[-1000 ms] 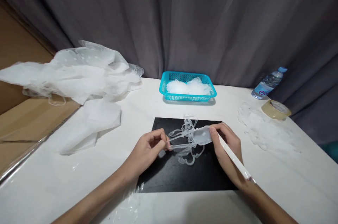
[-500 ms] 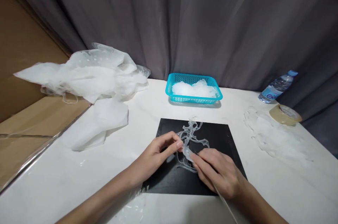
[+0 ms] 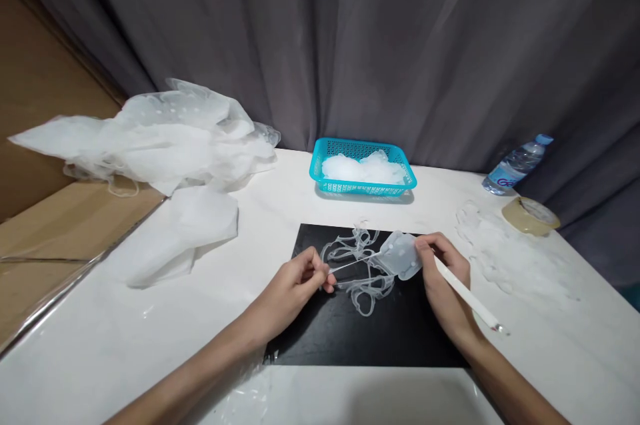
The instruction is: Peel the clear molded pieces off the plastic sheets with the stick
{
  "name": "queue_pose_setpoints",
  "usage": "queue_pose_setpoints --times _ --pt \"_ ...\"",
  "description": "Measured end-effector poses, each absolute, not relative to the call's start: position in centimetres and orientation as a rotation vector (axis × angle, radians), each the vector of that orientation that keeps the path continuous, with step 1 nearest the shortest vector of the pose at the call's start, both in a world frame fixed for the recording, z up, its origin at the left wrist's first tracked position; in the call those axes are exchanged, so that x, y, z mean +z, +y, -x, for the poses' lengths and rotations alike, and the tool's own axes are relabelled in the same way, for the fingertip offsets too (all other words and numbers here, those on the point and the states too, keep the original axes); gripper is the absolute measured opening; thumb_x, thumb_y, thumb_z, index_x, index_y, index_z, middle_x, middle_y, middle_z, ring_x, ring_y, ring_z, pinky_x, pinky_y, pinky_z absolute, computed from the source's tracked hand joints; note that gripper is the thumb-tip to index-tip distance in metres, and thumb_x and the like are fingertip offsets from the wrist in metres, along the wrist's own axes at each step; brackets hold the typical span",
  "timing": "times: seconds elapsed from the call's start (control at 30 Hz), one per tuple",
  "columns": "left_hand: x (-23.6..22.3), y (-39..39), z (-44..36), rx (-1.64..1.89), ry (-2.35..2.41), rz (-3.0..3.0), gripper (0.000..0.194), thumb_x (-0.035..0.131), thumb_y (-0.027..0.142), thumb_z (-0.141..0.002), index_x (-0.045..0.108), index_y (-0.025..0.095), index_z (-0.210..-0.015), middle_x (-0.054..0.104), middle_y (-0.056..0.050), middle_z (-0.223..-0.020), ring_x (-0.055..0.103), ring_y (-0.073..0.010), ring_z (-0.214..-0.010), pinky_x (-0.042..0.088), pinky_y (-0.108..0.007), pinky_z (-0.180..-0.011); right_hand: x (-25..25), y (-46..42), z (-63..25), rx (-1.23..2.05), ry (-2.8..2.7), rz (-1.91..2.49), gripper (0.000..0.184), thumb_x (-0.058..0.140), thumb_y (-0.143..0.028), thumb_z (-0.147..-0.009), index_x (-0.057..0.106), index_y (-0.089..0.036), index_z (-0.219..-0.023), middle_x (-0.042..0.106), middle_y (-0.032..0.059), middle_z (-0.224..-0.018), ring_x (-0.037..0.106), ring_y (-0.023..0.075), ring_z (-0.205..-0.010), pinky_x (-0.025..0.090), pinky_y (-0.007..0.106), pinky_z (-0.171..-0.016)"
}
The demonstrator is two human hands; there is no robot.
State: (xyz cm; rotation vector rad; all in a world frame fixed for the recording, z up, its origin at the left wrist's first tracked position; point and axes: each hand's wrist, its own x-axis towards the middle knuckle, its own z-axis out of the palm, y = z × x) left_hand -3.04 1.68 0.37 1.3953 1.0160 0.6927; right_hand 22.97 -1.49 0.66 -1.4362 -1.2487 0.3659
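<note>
Between my two hands lies a black board [image 3: 370, 345] with a tangle of sheer white fabric strips [image 3: 367, 295] on it. My left hand [image 3: 305, 281] pinches a thin strip, which is pulled taut towards a translucent dotted fabric piece [image 3: 400, 255]. That piece is held at its right edge by the thumb and fingers of my right hand [image 3: 445, 278], raised over the board's right half. A slim white pen-like tool [image 3: 470, 298] also rests in my right hand, its metallic end pointing down to the right; its other end is hidden.
Behind the board stands a turquoise basket [image 3: 363, 190] holding white fabric pieces. A heap of sheer fabric [image 3: 170, 138] lies at the left by cardboard [image 3: 75, 211]. At the right are a water bottle [image 3: 515, 168], a tape roll [image 3: 530, 215] and loose sheer scraps [image 3: 520, 265].
My right hand has moved right and up with the fabric piece, away from my left hand. A strip now stretches between them, and the pen-like tool has swung to point down right.
</note>
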Motion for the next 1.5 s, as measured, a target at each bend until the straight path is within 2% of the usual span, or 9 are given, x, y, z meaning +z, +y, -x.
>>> queue_pose_setpoints --times 0.17,0.3,0.4,0.47,0.53,0.67,1.03,1.27,1.5 --pt "0.3 1.5 2.8 0.711 1.082 -1.435 0.037 0.061 0.051 -0.099 0.05 0.022 -0.078 0.066 -0.006 -0.098 0.062 -0.0226 -0.094 0.046 -0.03 -0.077 0.6 -2.0 -22.9 0.381 -1.401 1.329 0.02 0.06 -0.028 -0.102 0.063 -0.021 -0.083 0.063 -0.0001 -0.08 0.06 0.0172 -0.074 0.048 0.028 -0.067" --pt "0.8 1.3 2.9 0.826 1.266 -1.517 0.034 0.068 0.049 -0.097 0.05 0.022 -0.086 0.055 0.004 -0.078 0.049 -0.0147 -0.069 0.039 -0.026 -0.066 0.9 -3.2 -21.8 0.202 -1.709 1.109 0.011 0.06 -0.011 -0.1 0.066 -0.019 -0.099 0.066 0.0045 -0.092 0.064 0.0174 -0.082 0.054 0.029 -0.074" --pt "2.0 0.8 2.8 0.747 1.202 -1.466 0.046 0.055 0.061 -0.101 0.047 0.022 -0.078 0.044 0.008 -0.059 0.043 -0.013 -0.054 0.035 -0.025 -0.056 0.9 -4.2 -19.9 -0.042 -1.865 0.93 0.02 0.064 -0.002 -0.095 0.067 -0.014 -0.111 0.068 0.0086 -0.093 0.066 0.0185 -0.082 0.057 0.03 -0.074" --pt "2.8 0.4 2.4 0.616 1.053 -1.379 0.054 0.045 0.068 -0.102 0.053 0.021 -0.078 0.053 0.004 -0.061 0.05 -0.0148 -0.055 0.041 -0.027 -0.056 0.6 -4.8 -18.5 -0.158 -1.912 0.9 0.02 0.066 -0.001 -0.094 0.068 -0.012 -0.112 0.069 0.0088 -0.088 0.066 0.0186 -0.078 0.057 0.029 -0.071" --pt "3.2 0.1 2.1 0.548 0.96 -1.322 0.052 0.052 0.068 -0.1 0.06 0.019 -0.083 0.063 0.0 -0.075 0.06 -0.0173 -0.069 0.048 -0.029 -0.067 0.1 -5.4 -17.4 -0.179 -1.939 0.933 0.018 0.066 -0.003 -0.094 0.068 -0.012 -0.11 0.07 0.0078 -0.085 0.067 0.0182 -0.074 0.057 0.029 -0.069" --pt "2.4 0.4 2.1 0.536 0.882 -1.277 0.034 0.072 0.052 -0.094 0.063 0.019 -0.099 0.064 0.001 -0.088 0.059 -0.0166 -0.083 0.045 -0.028 -0.079 -0.5 -5.7 -17.2 -0.014 -1.926 0.923 0.019 0.066 -0.008 -0.095 0.068 -0.012 -0.114 0.072 0.0095 -0.092 0.069 0.0197 -0.08 0.06 0.031 -0.075" --pt "2.6 0.5 2.5 0.561 0.997 -1.284 0.025 0.059 0.044 -0.099 0.05 0.022 -0.09 0.043 0.008 -0.07 0.038 -0.0122 -0.064 0.03 -0.023 -0.06 1.3 -2.4 -22.6 0.441 -1.895 1.176 0.024 0.05 -0.016 -0.108 0.073 -0.022 -0.107 0.067 0.0055 -0.095 0.067 0.019 -0.09 0.053 0.031 -0.082" --pt "2.6 0.3 1.6 0.73 0.912 -0.889 0.042 0.082 0.048 -0.086 0.051 0.023 -0.101 0.068 0.002 -0.088 0.065 -0.0171 -0.08 0.051 -0.027 -0.075 0.5 -3.3 -21.6 0.583 -1.913 1.218 0.007 0.07 -0.028 -0.099 0.067 -0.022 -0.096 0.063 0.0028 -0.091 0.064 0.0191 -0.086 0.051 0.032 -0.079" --pt "2.2 0.3 1.3 0.784 0.863 -0.929 0.051 0.095 0.03 -0.076 0.054 0.021 -0.106 0.074 0.003 -0.085 0.064 -0.0104 -0.072 0.048 -0.019 -0.067 1.0 -3.5 -20.9 0.78 -1.8 1.256 0.016 0.076 -0.031 -0.093 0.066 -0.023 -0.084 0.063 0.0002 -0.085 0.064 0.0178 -0.082 0.048 0.03 -0.077"
